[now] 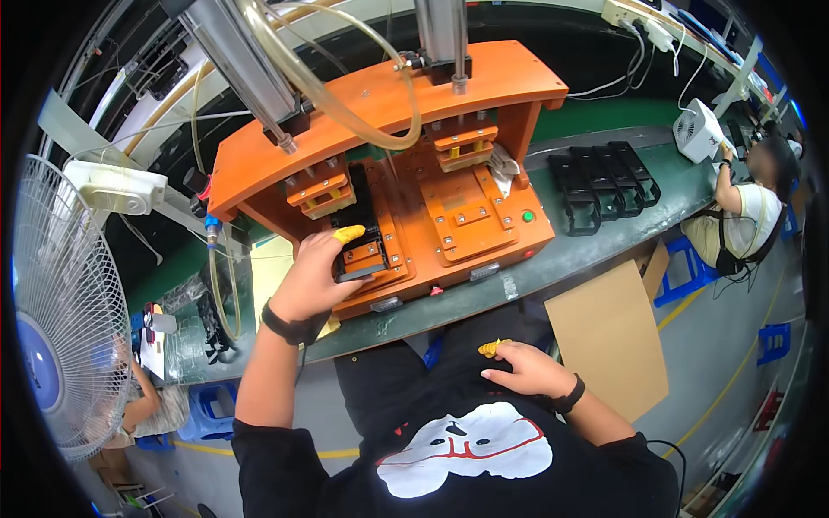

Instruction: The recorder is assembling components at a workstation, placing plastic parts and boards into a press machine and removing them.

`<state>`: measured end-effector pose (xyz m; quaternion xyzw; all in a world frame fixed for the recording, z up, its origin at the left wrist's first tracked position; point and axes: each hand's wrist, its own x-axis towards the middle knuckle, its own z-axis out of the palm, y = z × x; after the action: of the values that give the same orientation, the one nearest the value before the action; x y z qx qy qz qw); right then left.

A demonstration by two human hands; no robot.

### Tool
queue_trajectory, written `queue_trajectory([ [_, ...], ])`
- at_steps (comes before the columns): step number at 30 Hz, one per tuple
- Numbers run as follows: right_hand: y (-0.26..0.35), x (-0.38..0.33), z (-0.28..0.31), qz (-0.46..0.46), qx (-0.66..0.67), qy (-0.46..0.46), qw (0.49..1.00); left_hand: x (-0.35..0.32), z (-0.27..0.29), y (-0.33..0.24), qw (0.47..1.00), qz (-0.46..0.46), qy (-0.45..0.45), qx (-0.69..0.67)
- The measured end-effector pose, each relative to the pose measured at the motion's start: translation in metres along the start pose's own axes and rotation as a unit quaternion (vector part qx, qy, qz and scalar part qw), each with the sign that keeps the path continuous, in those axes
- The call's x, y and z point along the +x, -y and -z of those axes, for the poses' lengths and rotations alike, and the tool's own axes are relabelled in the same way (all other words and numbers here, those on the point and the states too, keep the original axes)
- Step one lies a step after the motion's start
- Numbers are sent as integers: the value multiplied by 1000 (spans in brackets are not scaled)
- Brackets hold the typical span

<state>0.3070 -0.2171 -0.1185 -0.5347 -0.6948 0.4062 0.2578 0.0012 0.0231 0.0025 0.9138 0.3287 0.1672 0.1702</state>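
My left hand [315, 272], a yellow cot on its index finger, grips the near end of a black plastic frame [366, 207]. That frame lies lengthwise in the left fixture of an orange two-station press [380, 112]. The thumb is at the frame's near edge and the index finger rests across its side; the other fingers are mostly hidden. Over my lap, off the table, my right hand [528, 369] holds nothing, its yellow-tipped index finger and thumb apart. The right fixture [466, 216] of the press holds no frame.
Several black frames [604, 186] lie on the green table right of the press. Cylinders and clear hoses [337, 112] rise above it. Cardboard [609, 337] leans at the table's front edge. A large fan [69, 311] stands left. Other people sit at far right and lower left.
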Motion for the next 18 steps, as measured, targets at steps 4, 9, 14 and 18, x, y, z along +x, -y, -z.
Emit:
queue_trajectory([
  [4, 5, 15, 0, 4, -39, 28, 999, 7, 5, 8, 997, 24, 67, 12],
  [9, 16, 41, -4, 21, -50, 54, 997, 0, -9, 16, 1000, -17, 4, 0],
  [14, 22, 61, -20, 41, -57, 89, 994, -12, -14, 22, 998, -32, -59, 13],
  [18, 27, 66, -23, 55, -39, 92, 993, -63, -27, 41, 974, 4, -157, -165],
])
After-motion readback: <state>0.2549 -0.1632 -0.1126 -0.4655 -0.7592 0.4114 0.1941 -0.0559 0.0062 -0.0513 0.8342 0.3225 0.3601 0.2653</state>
